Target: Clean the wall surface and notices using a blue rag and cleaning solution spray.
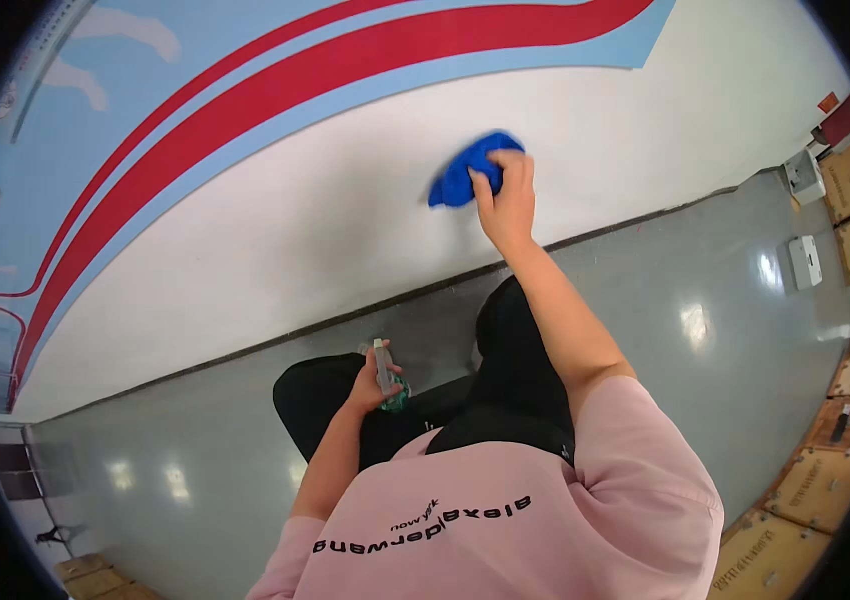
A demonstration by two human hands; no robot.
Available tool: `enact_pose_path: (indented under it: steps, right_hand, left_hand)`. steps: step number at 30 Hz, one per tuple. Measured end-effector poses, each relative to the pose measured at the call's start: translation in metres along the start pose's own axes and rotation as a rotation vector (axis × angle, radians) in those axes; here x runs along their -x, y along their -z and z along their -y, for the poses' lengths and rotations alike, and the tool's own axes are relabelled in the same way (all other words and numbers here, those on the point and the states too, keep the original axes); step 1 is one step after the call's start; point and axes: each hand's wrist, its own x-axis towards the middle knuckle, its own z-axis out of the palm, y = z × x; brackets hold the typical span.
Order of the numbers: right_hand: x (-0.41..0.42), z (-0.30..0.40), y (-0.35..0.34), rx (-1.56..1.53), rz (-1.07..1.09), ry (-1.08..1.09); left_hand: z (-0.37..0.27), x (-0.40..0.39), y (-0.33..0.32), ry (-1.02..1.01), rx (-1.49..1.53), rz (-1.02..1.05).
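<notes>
My right hand (509,199) presses a crumpled blue cloth (470,171) against the lower part of a white wall (305,217). The fingers lie over the cloth's right side, and its edges look slightly blurred. Lower down, my left hand (374,379) grips a spray bottle (395,394) with a pale trigger head and a green, see-through body. The bottle is held just above my bent leg, away from the wall. Part of its body is hidden by the fingers.
A blue panel with red curved bands (335,64) covers the upper wall. A dark baseboard (260,346) borders the grey floor (665,300). At right are a white box-shaped object (805,261), a white basin (804,176) and several wooden crates (811,480) bearing writing.
</notes>
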Motion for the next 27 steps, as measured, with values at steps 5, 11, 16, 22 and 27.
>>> enact_pose_path:
  steps: [5,11,16,22,27]
  right_hand:
    - [-0.01,0.002,-0.012,0.056,-0.016,0.022]
    - [-0.011,-0.004,0.007,0.041,0.202,0.093]
    - [-0.092,-0.016,0.058,0.219,-0.037,0.343]
    - [-0.105,-0.094,0.093,0.381,-0.151,0.132]
    - [-0.139,-0.151,0.15,0.404,-0.288,-0.295]
  left_hand:
    - [0.001,-0.001,-0.004,-0.096,-0.028,-0.023]
    - [0.0,0.002,-0.005,-0.072,-0.138,-0.047]
    - [-0.007,0.001,-0.004,-0.044,-0.1,-0.055]
    - [0.005,0.0,-0.002,-0.005,-0.081,-0.061]
    - [0.005,0.002,-0.002,-0.141,-0.165,-0.032]
